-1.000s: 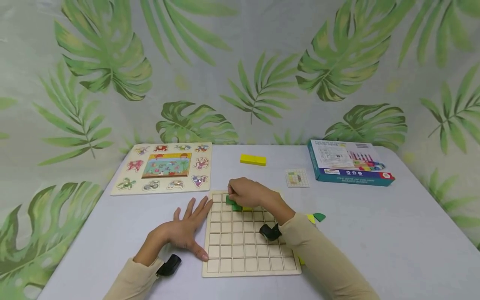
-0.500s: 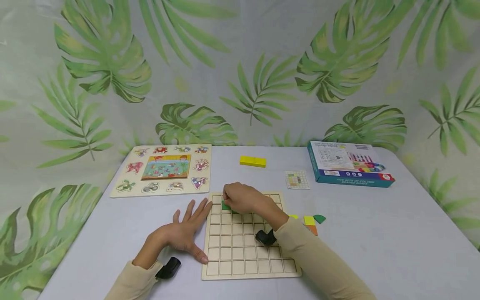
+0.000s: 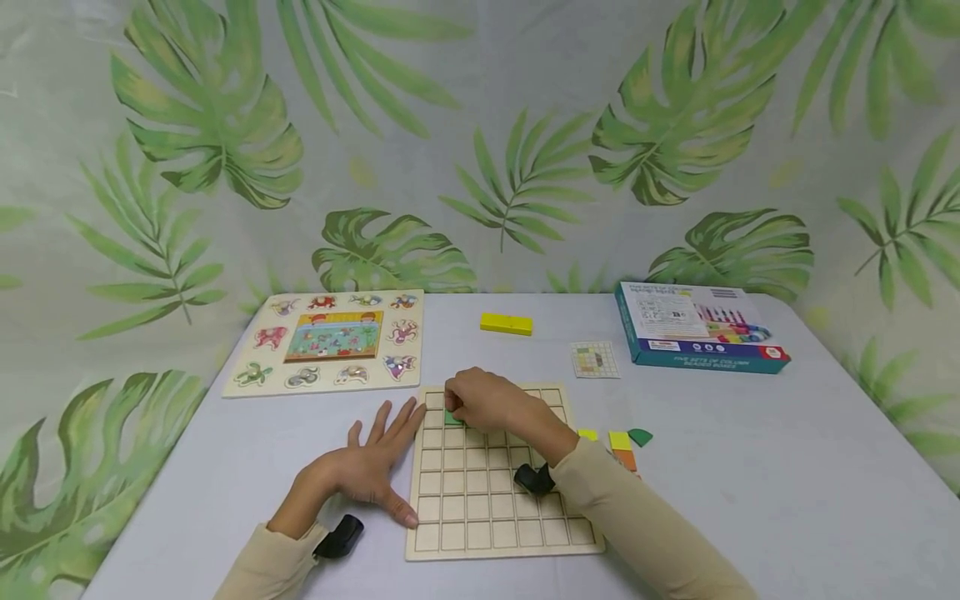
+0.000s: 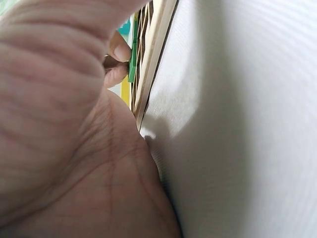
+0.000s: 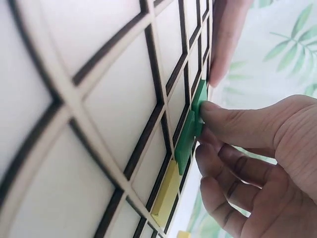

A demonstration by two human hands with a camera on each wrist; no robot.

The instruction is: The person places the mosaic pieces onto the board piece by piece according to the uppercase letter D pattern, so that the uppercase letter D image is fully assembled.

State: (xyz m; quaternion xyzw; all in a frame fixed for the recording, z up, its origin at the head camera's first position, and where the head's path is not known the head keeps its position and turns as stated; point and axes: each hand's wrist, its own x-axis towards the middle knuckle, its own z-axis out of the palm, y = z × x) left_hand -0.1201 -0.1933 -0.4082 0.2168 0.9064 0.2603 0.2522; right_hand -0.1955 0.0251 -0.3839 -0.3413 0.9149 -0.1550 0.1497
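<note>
The right hand (image 3: 483,402) is curled over the far left part of the wooden grid board (image 3: 501,475), fingertips (image 5: 210,110) pinching a small green piece (image 5: 190,130) and pressing it down into the cells near the top left corner; from the right wrist view the piece sits edge-on against the grid lines, partly in but not plainly flush. A yellow piece (image 5: 166,194) lies seated in a cell just beside it. The left hand (image 3: 371,462) lies flat with fingers spread and relaxed, grasping nothing, its fingertips and thumb resting against the board's left edge as if to keep it from sliding on the surface (image 3: 750,467). I judge this to be the seating step: the green piece is at its place and being worked into the recess. The next move likely calls for a slight nudge to square the piece with the grid lines, then an even downward press before the fingers let go, while the left hand steadies the board. Just off the board's right edge sit a few loose coloured pieces (image 3: 621,442), yellow, orange and a dark green one. Farther out are a small pattern card (image 3: 595,359), a yellow block (image 3: 506,323), a teal box (image 3: 697,335) at the far right, and an animal puzzle board (image 3: 330,340) at the far left. A leaf-printed cloth hangs behind it all.
</note>
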